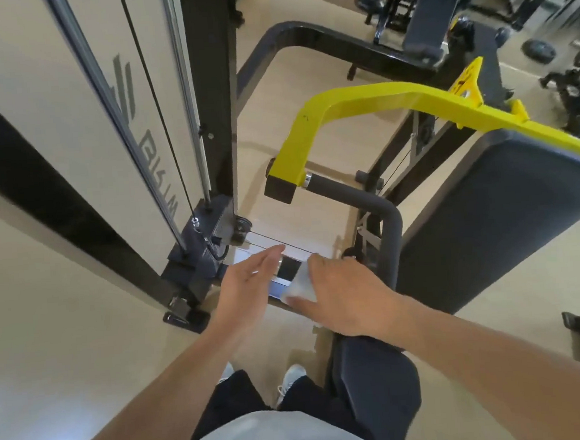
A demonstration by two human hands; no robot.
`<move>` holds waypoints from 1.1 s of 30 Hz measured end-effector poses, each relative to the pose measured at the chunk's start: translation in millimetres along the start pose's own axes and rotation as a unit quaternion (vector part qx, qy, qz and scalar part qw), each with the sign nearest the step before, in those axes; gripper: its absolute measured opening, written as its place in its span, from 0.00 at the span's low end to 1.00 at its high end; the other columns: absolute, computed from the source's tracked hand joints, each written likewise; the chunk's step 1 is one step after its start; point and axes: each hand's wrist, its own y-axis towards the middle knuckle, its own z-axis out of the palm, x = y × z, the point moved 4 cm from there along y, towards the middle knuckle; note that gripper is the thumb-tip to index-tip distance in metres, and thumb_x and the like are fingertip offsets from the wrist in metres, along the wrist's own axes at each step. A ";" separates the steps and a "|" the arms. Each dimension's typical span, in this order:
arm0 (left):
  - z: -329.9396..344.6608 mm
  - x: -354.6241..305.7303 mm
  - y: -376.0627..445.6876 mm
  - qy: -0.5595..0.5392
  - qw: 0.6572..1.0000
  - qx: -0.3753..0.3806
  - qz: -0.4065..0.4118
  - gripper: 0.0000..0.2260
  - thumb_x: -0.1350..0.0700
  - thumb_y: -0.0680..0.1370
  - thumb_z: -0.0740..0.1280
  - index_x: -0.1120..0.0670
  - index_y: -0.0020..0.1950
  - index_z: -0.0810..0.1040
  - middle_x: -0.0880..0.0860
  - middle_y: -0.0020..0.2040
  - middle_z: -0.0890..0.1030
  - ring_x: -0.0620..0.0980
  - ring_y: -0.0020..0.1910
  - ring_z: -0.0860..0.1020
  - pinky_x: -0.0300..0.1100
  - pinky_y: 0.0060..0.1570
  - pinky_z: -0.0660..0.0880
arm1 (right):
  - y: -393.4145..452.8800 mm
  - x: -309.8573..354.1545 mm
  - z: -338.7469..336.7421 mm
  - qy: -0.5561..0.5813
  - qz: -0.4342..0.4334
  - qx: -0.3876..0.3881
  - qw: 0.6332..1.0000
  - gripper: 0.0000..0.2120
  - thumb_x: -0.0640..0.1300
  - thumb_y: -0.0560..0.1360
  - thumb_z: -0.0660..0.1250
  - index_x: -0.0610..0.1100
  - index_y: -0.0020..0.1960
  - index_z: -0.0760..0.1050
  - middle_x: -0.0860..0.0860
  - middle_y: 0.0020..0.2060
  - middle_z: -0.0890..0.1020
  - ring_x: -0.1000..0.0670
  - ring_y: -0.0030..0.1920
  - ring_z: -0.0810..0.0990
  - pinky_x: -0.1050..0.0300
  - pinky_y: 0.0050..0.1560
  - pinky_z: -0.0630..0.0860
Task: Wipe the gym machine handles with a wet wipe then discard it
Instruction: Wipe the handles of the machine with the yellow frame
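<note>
A: Notes from my remote seat, running left to right. Far left, the cream-panelled weight tower with black steel frame [68, 108], its chrome guide rods and black cable running down to the base.

B: And the hands?

A: Near centre-left, the left hand [248, 284] is flat and open, fingers together, holding nothing, hovering over the low part of the machine. Just right of it, the right hand [343, 295] is closed palm-down around a crumpled pale white wet wipe [300, 284]; the wipe shows between thumb and fingers.

B: Is the wipe on a handle?

A: No. It sits near, just left of the dark grey foam-covered bent handle bar [377, 213], which runs from the bright yellow painted lever arm [343, 113] towards me and bends down beside the right hand. Whether the knuckles touch that bar, I cannot tell.

B: Further right?

A: A dark grey padded back rest [501, 212], tilted, under the yellow arm. Far right, blurred black machines.
</note>
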 end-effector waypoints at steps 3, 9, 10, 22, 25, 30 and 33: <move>-2.0 -5.9 -4.7 -0.014 0.999 -0.033 -0.022 0.15 0.43 0.81 0.64 0.43 0.65 0.82 0.48 0.62 0.84 0.49 0.62 0.80 0.46 0.64 0.74 | 19.3 10.3 0.3 -0.032 -0.062 -0.020 0.997 0.26 0.66 0.81 0.54 0.46 0.66 0.66 0.49 0.52 0.84 0.45 0.47 0.84 0.50 0.50 0.81; -2.4 -3.6 -4.7 -0.013 0.998 -0.055 -0.029 0.15 0.42 0.80 0.65 0.43 0.63 0.83 0.43 0.63 0.82 0.43 0.58 0.78 0.34 0.54 0.70 | -23.7 -31.5 -11.0 -0.162 -0.110 0.013 0.981 0.19 0.54 0.85 0.50 0.42 0.67 0.67 0.47 0.50 0.84 0.46 0.51 0.85 0.54 0.51 0.78; -1.6 -3.4 -5.4 -0.013 0.998 -0.064 -0.027 0.15 0.42 0.80 0.65 0.43 0.63 0.83 0.42 0.63 0.83 0.41 0.57 0.78 0.30 0.51 0.69 | -16.0 -23.5 -11.6 -0.144 -0.113 0.015 0.983 0.20 0.55 0.85 0.50 0.42 0.67 0.67 0.47 0.51 0.84 0.46 0.51 0.85 0.54 0.53 0.78; 13.1 -5.0 -14.6 0.016 0.993 -0.119 -0.021 0.14 0.45 0.83 0.60 0.43 0.62 0.84 0.46 0.56 0.84 0.51 0.43 0.80 0.38 0.50 0.75 | -34.3 -55.0 6.3 -0.183 -0.156 -0.074 0.968 0.15 0.48 0.75 0.71 0.37 0.51 0.75 0.47 0.30 0.78 0.45 0.30 0.80 0.50 0.37 0.77; 16.2 -4.3 -14.6 -0.018 0.989 -0.144 -0.028 0.13 0.46 0.83 0.62 0.44 0.58 0.85 0.46 0.52 0.84 0.46 0.49 0.80 0.34 0.51 0.73 | -1.7 -11.6 -1.3 -0.127 -0.171 -0.090 0.973 0.15 0.49 0.79 0.67 0.39 0.58 0.72 0.48 0.36 0.79 0.46 0.38 0.84 0.52 0.46 0.75; 18.8 -6.8 -15.0 -0.010 0.984 -0.176 -0.015 0.12 0.51 0.83 0.63 0.48 0.55 0.87 0.39 0.46 0.83 0.23 0.40 0.75 0.19 0.38 0.67 | 16.7 4.7 2.8 -0.121 -0.144 -0.137 0.972 0.16 0.52 0.74 0.73 0.42 0.52 0.75 0.50 0.29 0.81 0.49 0.28 0.82 0.57 0.35 0.68; 20.9 -7.7 -14.9 0.016 0.978 -0.208 -0.010 0.12 0.51 0.82 0.62 0.47 0.53 0.87 0.42 0.48 0.82 0.29 0.42 0.76 0.25 0.39 0.67 | -28.5 -44.0 10.4 -0.200 -0.191 -0.106 0.955 0.15 0.49 0.82 0.60 0.38 0.60 0.72 0.43 0.44 0.84 0.43 0.47 0.85 0.49 0.57 0.77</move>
